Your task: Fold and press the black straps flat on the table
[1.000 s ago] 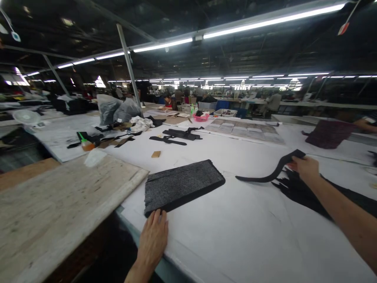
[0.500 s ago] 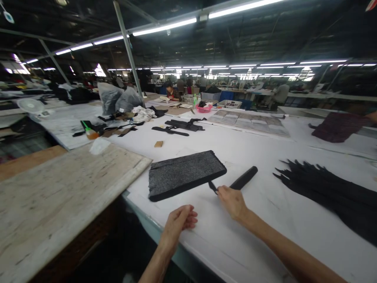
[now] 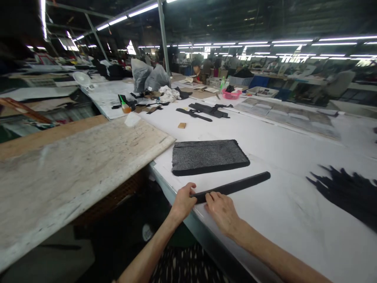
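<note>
A long, narrow black fabric strip (image 3: 235,186), thick like a small stack, lies slantwise on the white-covered table (image 3: 282,220). Around its near end, by the table edge, my left hand (image 3: 185,202) is closed with the thumb and fingers on either side. My right hand (image 3: 223,210) rests just along from it, its fingers bent over the strip's near part. Beyond both hands sits a flat, dark grey bundle of layered fabric pieces (image 3: 210,156), its front side solid black. What lies beneath my palms is hidden.
Black fabric with ragged ends (image 3: 344,192) lies at the right. A worn board (image 3: 88,169) stands at the left, across a gap. Farther back are a small tan block (image 3: 182,125), black strips (image 3: 209,110), grey plastic bags (image 3: 157,78) and a pink basket (image 3: 231,93).
My right hand had a small dark piece at its fingertips; now its fingers are on the strip. My left hand has moved from bare table onto the strip's near end. The view has turned left.
</note>
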A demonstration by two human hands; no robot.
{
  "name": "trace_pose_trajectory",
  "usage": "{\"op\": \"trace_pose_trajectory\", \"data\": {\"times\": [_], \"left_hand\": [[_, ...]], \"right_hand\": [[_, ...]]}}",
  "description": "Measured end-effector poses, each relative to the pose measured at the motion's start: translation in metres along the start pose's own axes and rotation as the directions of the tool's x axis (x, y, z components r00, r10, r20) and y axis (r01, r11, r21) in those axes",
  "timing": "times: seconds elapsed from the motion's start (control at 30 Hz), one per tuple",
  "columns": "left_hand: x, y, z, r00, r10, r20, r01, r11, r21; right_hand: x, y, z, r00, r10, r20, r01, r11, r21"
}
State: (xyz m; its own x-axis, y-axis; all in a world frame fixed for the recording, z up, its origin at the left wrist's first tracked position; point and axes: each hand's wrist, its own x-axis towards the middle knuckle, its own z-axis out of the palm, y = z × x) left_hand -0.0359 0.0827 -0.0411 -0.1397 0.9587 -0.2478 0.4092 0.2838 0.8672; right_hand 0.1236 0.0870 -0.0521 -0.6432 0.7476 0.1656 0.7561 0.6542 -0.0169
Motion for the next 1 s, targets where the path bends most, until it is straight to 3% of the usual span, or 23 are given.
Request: {"op": "trace_pose_trajectory", "data": {"times": [0.1, 0.2, 0.37, 0.5, 0.87, 1.0], "left_hand": [[-0.001, -0.001, 0.000, 0.993, 0.106, -0.055, -0.090, 0.965, 0.246], [-0.001, -0.002, -0.003, 0.988, 0.135, -0.077, -0.095, 0.917, 0.386], [-0.002, -0.006, -0.007, 0.987, 0.140, -0.080, -0.092, 0.898, 0.430], [-0.006, -0.007, -0.010, 0.980, 0.182, -0.083, -0.118, 0.862, 0.493], [-0.010, -0.013, -0.025, 0.961, 0.277, -0.010, -0.196, 0.704, 0.683], [-0.013, -0.022, -0.024, 0.919, 0.393, 0.009, -0.277, 0.629, 0.726]], "right_hand": [[0.003, 0.006, -0.007, 0.999, 0.007, -0.037, -0.004, 0.998, 0.056], [0.017, 0.012, -0.011, 0.994, 0.008, -0.110, 0.003, 0.995, 0.100], [0.045, 0.011, -0.003, 0.994, -0.101, -0.049, 0.110, 0.966, 0.233], [0.053, 0.005, 0.005, 0.992, -0.128, 0.020, 0.122, 0.976, 0.183], [0.048, 0.004, 0.018, 0.960, -0.211, -0.186, 0.227, 0.971, 0.070], [0.047, 0.007, 0.021, 0.933, -0.274, -0.233, 0.291, 0.956, 0.041]]}}
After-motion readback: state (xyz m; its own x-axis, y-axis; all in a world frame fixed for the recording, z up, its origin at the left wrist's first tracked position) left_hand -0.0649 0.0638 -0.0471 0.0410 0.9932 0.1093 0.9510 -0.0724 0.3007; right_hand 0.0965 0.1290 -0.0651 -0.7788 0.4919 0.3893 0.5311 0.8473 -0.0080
